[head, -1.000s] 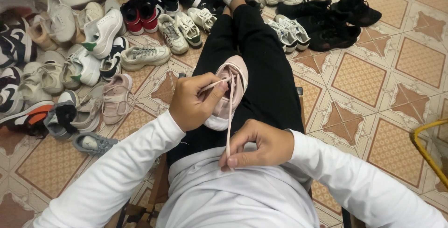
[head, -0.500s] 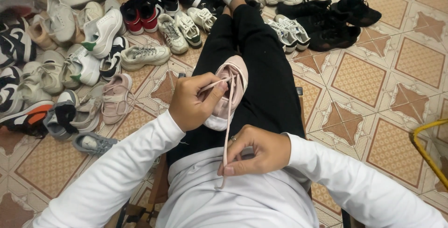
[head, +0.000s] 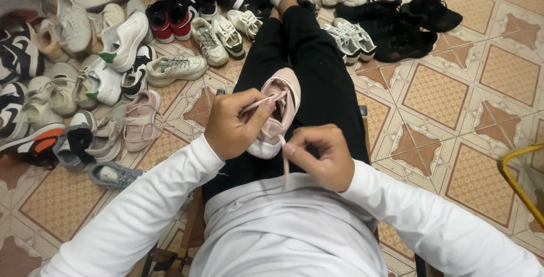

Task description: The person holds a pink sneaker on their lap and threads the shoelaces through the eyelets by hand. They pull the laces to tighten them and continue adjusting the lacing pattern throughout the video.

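Two hands work one pink sneaker (head: 280, 104) lying on the person's lap, its long axis running away from the body, toe pointing outward. Left hand (head: 232, 124) pinches a lace across it; right hand (head: 320, 155) grips the lace (head: 285, 166) just below the sneaker. Left of the sneaker, loose shoes (head: 102, 67) crowd the patterned tile floor (head: 447, 96).

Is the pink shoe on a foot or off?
Off. The pink shoe rests on the lap, held by the left hand; the right hand pulls its lace.

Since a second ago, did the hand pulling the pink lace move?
Yes. The right hand has moved up toward the pale pink sneaker resting on the black trousers, so less lace hangs below it.
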